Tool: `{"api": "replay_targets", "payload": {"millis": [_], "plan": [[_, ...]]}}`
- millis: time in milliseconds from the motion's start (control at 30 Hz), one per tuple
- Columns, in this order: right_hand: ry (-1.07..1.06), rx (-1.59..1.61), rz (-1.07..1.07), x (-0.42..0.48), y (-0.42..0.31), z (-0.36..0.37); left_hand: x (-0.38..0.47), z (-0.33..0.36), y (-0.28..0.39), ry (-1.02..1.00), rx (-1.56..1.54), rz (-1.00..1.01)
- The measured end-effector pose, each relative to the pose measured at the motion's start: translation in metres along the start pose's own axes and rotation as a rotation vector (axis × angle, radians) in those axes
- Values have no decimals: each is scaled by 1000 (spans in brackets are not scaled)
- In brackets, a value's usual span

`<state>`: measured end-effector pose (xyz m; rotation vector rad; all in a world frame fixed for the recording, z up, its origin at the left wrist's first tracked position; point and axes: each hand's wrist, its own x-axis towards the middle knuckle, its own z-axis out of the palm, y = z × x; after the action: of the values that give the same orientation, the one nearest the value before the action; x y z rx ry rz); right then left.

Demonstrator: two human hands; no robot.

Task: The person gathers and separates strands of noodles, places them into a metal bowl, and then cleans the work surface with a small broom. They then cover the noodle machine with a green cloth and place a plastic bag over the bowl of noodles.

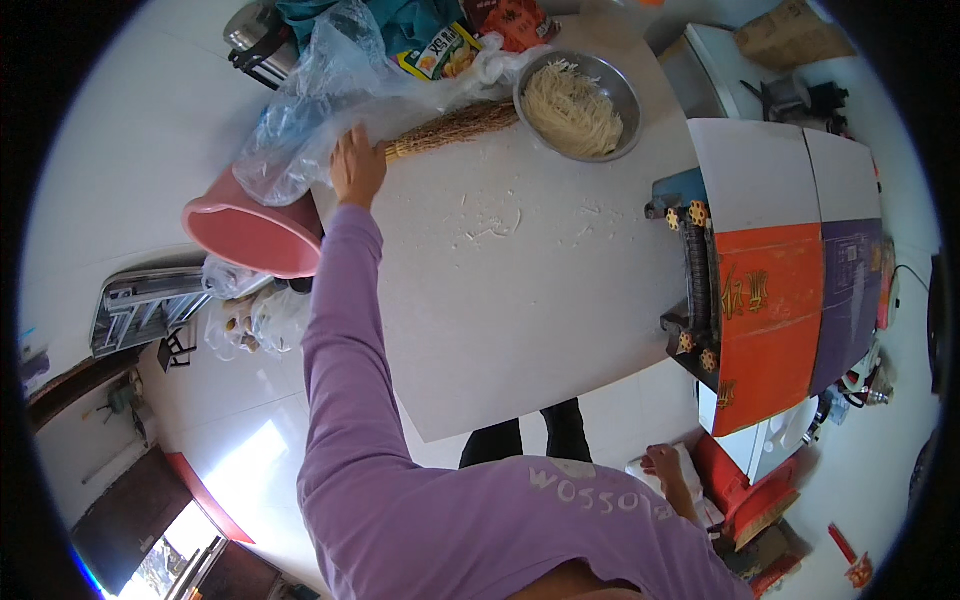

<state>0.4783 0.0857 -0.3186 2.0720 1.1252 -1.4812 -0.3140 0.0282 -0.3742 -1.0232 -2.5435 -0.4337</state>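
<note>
My left hand [358,166] reaches to the table's far left part, against a clear plastic bag [315,127] and the yellow handle end of a straw whisk broom [457,127]. Whether its fingers grip the broom or the bag cannot be told. The broom's bristles reach a steel bowl [634,112] of pale noodles [571,109]. White scraps of dough or noodle [495,225] lie scattered on the pale tabletop [525,315]. My right hand [661,459] hangs low at my right side, below the table, its fingers curled; whether it holds anything cannot be seen.
A noodle machine [697,285] with a cardboard cover [772,322] stands at the table's right edge. A pink bucket [255,232] is tilted at the left corner. Food packets [439,54] and a steel flask [262,41] lie beyond. A red stool [750,495] is at lower right.
</note>
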Motion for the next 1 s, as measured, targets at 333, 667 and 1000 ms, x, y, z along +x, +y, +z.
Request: {"api": "replay_targets", "payload": {"millis": [333, 667, 1000], "plan": [[-111, 20, -217, 7, -89, 44, -27, 4, 35, -604, 22, 245], [-134, -21, -377, 27, -96, 91, -182, -89, 53, -620, -242, -128], [-206, 630, -682, 68, -391, 195, -199, -109, 54, -602, -215, -252]]}}
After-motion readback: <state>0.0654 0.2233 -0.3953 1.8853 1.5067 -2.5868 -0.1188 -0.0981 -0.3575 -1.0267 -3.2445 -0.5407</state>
